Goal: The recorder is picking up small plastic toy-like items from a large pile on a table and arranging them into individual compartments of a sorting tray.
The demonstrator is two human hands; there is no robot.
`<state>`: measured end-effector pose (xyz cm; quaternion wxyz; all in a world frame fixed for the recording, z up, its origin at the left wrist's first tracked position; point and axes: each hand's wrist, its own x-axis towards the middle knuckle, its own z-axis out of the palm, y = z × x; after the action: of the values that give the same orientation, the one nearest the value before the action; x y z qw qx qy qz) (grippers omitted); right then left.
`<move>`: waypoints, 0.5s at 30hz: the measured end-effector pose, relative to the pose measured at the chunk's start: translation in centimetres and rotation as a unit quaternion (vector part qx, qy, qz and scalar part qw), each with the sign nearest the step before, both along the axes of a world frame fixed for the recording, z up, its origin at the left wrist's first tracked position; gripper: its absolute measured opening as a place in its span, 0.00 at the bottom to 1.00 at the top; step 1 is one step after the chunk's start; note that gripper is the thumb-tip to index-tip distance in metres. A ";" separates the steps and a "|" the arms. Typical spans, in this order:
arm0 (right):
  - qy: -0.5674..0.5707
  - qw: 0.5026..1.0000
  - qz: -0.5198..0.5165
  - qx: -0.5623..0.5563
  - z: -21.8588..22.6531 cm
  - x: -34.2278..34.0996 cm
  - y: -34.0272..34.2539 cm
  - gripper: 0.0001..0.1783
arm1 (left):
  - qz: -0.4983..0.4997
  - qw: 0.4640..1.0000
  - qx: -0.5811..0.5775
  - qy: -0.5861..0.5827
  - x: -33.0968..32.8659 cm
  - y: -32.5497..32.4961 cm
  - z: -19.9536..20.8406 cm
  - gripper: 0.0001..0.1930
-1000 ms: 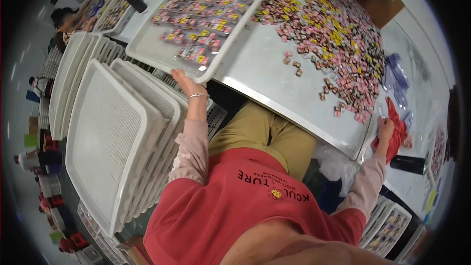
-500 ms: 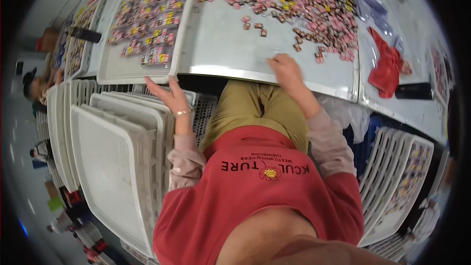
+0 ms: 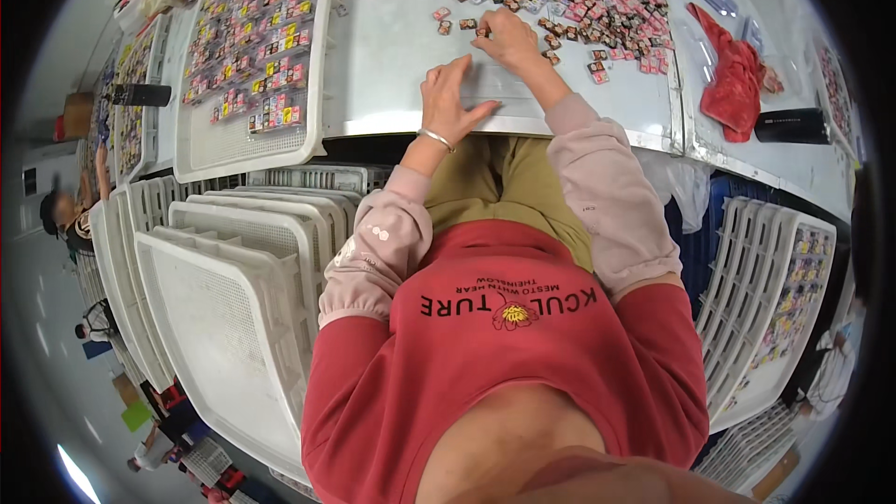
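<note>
White plastic rims the perforated tray (image 3: 321,65) on the left, where clear packs (image 3: 278,112) of small coloured pieces lie in rows on its mesh. Right of it, over the near part of the desk (image 3: 373,84), is the left hand (image 3: 450,103), its fingers unfolded and thumb spread out to the right, holding nothing that shows. A faint see-through outline (image 3: 499,86) lies between the hands, too dim to name. Just beyond the left hand's fingertips, a few loose pieces (image 3: 468,24) sit apart; the one in the middle lies with its longer side running roughly left to right. They are to the left of the right hand (image 3: 511,37), clearly the nearer one, whose bent fingers reach leftward and meet the edge of the closest piece; whether they grip it I cannot tell. Farther right spreads the heap of pink, black and yellow pieces (image 3: 579,5), then a crumpled red bundle (image 3: 731,84) beside a black cylinder (image 3: 793,126)
</note>
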<state>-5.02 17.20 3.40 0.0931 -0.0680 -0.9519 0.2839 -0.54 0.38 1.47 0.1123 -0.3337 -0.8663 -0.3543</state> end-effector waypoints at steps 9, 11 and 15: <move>-0.035 0.923 0.077 -0.376 -0.1 3.5 2.6 0.06 | -0.013 0.986 0.106 -0.126 -0.8 -0.8 0.1 0.48; -0.101 0.901 0.085 -0.414 0.6 4.6 1.0 0.06 | -0.018 0.984 0.110 -0.139 -0.9 -0.8 0.4 0.48; -0.053 0.958 0.087 -0.268 -0.7 5.2 -1.3 0.06 | -0.036 0.982 0.112 -0.148 -0.8 -1.3 0.7 0.44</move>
<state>0.19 15.90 2.70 -0.0042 -0.0228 -0.8465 0.5318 -1.36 -0.88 2.16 0.0063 -0.2936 -0.8158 -0.4982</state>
